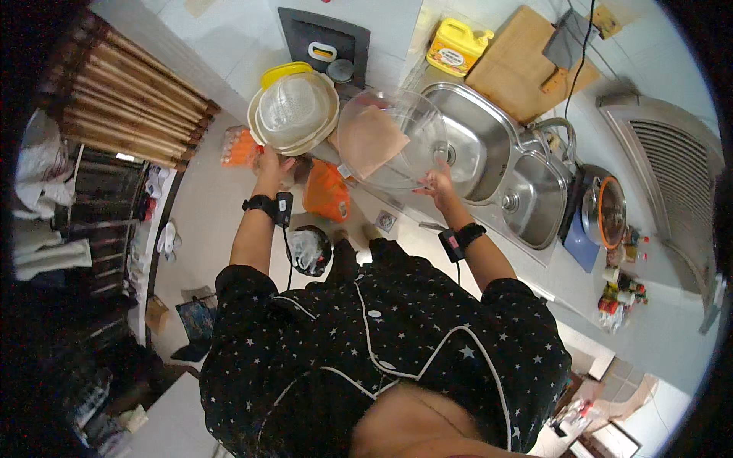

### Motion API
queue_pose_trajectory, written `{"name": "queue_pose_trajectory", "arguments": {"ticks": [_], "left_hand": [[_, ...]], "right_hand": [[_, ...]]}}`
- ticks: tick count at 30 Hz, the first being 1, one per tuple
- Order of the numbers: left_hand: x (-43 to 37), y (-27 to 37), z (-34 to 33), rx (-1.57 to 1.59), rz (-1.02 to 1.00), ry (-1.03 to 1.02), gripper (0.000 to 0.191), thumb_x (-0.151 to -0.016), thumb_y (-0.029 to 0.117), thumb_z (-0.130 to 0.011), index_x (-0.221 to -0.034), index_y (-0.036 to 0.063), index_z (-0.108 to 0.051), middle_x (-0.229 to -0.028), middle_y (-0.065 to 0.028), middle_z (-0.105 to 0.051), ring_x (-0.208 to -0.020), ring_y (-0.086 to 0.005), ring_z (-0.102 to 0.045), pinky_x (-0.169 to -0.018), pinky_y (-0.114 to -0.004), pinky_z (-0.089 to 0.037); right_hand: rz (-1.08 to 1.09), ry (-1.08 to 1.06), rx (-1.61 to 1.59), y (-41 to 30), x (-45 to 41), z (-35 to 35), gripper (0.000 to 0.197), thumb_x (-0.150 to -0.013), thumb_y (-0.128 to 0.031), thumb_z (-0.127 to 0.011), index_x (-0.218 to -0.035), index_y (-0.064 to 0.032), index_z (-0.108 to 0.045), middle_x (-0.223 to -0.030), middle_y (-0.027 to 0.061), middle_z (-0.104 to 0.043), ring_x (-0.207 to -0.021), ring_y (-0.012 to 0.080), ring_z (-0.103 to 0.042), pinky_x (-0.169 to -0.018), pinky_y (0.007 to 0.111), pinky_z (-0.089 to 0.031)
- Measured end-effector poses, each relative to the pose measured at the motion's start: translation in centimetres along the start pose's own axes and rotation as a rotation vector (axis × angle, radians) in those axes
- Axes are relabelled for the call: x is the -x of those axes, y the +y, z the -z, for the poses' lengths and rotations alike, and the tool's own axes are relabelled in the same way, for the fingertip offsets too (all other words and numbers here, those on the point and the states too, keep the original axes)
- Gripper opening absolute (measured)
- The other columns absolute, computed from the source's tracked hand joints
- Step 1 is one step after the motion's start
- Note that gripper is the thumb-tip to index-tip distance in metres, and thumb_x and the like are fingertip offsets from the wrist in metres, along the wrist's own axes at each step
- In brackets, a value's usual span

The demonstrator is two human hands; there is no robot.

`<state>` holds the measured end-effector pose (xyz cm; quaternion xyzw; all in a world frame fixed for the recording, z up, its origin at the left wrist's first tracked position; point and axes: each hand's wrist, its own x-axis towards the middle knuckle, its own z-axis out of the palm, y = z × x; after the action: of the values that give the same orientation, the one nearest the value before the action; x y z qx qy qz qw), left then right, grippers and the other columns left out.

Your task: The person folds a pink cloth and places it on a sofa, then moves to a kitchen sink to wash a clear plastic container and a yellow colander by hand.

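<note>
My right hand (438, 184) grips the near rim of a large clear plastic bowl (421, 151), which is tilted above the counter edge and partly over the sink. A brown paper-like sheet (372, 140) shows in or through the bowl; which one I cannot tell. My left hand (274, 166) is at the near edge of a stack of cream plastic basins (256, 129) with a clear strainer (289, 102) on top. Something small and red shows by its fingers. The blur hides whether this hand holds the stack.
A double-bowl steel sink (475, 172) has a faucet (564, 129) beside it. A yellow jug (458, 48) and a wooden cutting board (509, 63) stand behind. To the right is a lidded pot (604, 212). An orange bag (326, 192) and a black bag-lined bin (309, 250) sit low down.
</note>
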<state>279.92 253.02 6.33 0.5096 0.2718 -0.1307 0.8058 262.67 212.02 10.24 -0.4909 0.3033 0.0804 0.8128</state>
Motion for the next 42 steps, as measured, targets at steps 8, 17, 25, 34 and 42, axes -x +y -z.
{"name": "queue_pose_trajectory", "arguments": {"ticks": [8, 17, 25, 34, 42], "left_hand": [[1.4, 2.5, -0.9, 0.009, -0.019, -0.155, 0.034, -0.081, 0.022, -0.049, -0.104, -0.001, -0.042, -0.092, -0.0177, -0.054, -0.078, -0.0313, -0.057, -0.064, -0.047, -0.052], [0.6, 2.7, -0.6, 0.122, 0.152, -0.27, 0.042, -0.081, 0.024, -0.048, -0.11, -0.0033, -0.037, -0.108, -0.0202, -0.043, -0.099, -0.0387, -0.046, -0.084, -0.057, -0.039], [0.8, 3.2, -1.7, 0.225, 0.185, -0.203, 0.048, -0.08, 0.024, -0.052, -0.116, -0.0017, -0.033, -0.119, -0.0183, -0.034, -0.106, -0.0386, -0.04, -0.089, -0.057, -0.034], [1.0, 3.1, -1.3, 0.203, 0.127, -0.417, 0.042, -0.082, 0.018, -0.05, -0.114, -0.005, -0.037, -0.117, -0.016, -0.042, -0.105, -0.0313, -0.044, -0.089, -0.045, -0.042], [3.9, 5.1, -0.8, -1.028, -0.697, -0.545, 0.037, -0.075, 0.003, -0.042, -0.11, -0.0065, -0.039, -0.111, -0.0197, -0.044, -0.101, -0.0322, -0.046, -0.086, -0.046, -0.045]], "right_hand": [[0.058, 0.124, 0.02, 1.5, 0.3, -1.8, 0.077, -0.064, -0.007, -0.048, -0.131, -0.0182, -0.011, -0.092, 0.0084, -0.044, -0.082, 0.0244, -0.05, -0.066, 0.053, -0.048], [0.003, 0.176, 0.095, 0.8, -0.2, -2.6, 0.069, -0.065, -0.012, -0.046, -0.13, -0.018, -0.023, -0.093, 0.0089, -0.047, -0.08, 0.0243, -0.05, -0.058, 0.044, -0.049], [-0.026, 0.234, 0.094, 1.0, -0.8, -3.8, 0.068, -0.068, -0.011, -0.046, -0.131, -0.017, -0.023, -0.091, 0.0086, -0.047, -0.078, 0.0229, -0.051, -0.058, 0.041, -0.049], [-0.049, 0.171, -0.024, 1.0, -1.3, -3.3, 0.067, -0.071, -0.004, -0.044, -0.132, -0.0174, -0.018, -0.083, 0.006, -0.047, -0.066, 0.0196, -0.05, -0.05, 0.044, -0.049], [-0.058, 0.157, 0.05, 0.8, -1.6, -3.2, 0.063, -0.077, -0.009, -0.041, -0.133, -0.0178, -0.016, -0.083, 0.0084, -0.046, -0.071, 0.0236, -0.051, -0.054, 0.044, -0.05]]}}
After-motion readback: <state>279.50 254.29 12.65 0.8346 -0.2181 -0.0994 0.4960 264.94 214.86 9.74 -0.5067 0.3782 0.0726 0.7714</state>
